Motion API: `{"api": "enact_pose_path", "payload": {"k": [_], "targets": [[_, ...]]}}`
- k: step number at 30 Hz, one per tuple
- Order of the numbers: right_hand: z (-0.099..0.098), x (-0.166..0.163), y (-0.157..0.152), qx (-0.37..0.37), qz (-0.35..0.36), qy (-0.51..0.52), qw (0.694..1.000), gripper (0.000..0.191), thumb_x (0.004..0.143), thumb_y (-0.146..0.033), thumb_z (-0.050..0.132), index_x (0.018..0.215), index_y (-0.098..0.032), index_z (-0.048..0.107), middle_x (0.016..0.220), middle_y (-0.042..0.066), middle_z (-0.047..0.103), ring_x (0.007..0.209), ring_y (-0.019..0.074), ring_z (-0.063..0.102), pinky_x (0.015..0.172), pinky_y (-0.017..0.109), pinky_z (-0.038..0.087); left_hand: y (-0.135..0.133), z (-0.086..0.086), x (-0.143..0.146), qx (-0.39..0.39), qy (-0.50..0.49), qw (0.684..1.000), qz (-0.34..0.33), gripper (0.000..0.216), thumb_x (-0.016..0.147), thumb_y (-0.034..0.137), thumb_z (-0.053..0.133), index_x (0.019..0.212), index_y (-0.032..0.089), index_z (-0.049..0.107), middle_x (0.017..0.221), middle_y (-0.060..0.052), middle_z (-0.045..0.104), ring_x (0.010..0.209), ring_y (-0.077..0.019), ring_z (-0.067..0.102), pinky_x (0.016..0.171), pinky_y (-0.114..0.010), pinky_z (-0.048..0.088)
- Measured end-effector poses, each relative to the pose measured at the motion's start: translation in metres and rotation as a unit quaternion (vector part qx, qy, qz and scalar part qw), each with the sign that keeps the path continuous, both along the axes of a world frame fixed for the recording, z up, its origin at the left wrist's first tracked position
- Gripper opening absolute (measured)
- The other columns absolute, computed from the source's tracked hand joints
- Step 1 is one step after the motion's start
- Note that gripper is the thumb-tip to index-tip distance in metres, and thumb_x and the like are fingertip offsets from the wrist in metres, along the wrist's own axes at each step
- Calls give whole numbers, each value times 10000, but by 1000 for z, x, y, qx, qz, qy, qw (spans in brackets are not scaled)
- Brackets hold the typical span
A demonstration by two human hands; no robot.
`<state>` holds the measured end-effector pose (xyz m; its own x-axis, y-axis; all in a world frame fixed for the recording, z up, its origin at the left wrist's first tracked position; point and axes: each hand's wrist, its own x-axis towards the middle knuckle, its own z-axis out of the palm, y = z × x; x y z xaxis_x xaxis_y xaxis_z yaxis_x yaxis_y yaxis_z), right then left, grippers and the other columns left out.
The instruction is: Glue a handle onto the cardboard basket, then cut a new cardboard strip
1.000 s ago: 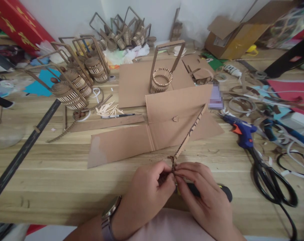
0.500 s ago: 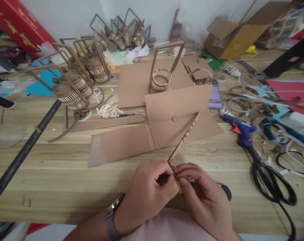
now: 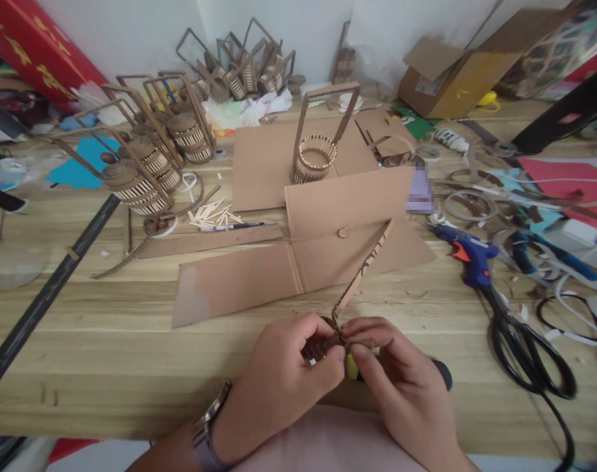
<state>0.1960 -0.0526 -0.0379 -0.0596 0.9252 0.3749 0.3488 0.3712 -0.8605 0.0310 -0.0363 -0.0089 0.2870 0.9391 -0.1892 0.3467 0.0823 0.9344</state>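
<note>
A narrow strip of corrugated cardboard [image 3: 362, 269] runs up and to the right out of my fingers, its ridged edge showing. Its near end is bent into a dark curl inside my left hand [image 3: 293, 360], whose thumb and fingers close round it. Opposite, my right hand [image 3: 407, 377] pinches the strip between thumb and fingertips, close to the left fingertips. My fingers hide part of the curl. Beneath the right hand lies a black and yellow handle [image 3: 442, 375], mostly covered. Beyond the hands rests a folded cardboard sheet [image 3: 239, 282].
A small stick basket with a tall handle [image 3: 314, 172] stands on cardboard. More lidded baskets [image 3: 193, 137] are at the left, near loose sticks [image 3: 214, 213] and a pen [image 3: 234, 226]. At the right lie a blue glue gun [image 3: 468, 252], black scissors [image 3: 529, 351] and coiled strips [image 3: 470, 204].
My left hand has shifted slightly left and its grip has loosened a little, so more of the curled strip shows. My right hand keeps its pinch, almost unmoved.
</note>
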Motion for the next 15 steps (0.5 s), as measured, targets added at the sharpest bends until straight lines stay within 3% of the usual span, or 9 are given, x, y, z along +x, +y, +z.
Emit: {"api": "enact_pose_path", "payload": {"k": [7,11,15], "targets": [[-1,0,2,63,15,-77,995,151,897,-105,585,886,-249,629,838,-11,695,812,127,669,715,242,546,5,-1,4,-91,-11,995,31,67,725,194,561,685,184,613,619,37,591,600,-115,517,555,-203,368],[-2,-1,2,77,17,-88,993,145,880,-96,606,895,-237,639,844,-2,695,833,130,667,733,244,549,7,-3,7,-92,-2,995,36,56,699,171,540,663,184,581,600,45,555,588,-110,489,538,-203,343],[-3,-3,2,39,4,-38,999,129,901,-127,591,877,-249,625,842,-15,698,815,115,681,730,214,555,5,-3,7,-70,-19,997,26,76,734,187,526,677,183,576,589,51,532,570,-102,466,519,-202,325]]}}
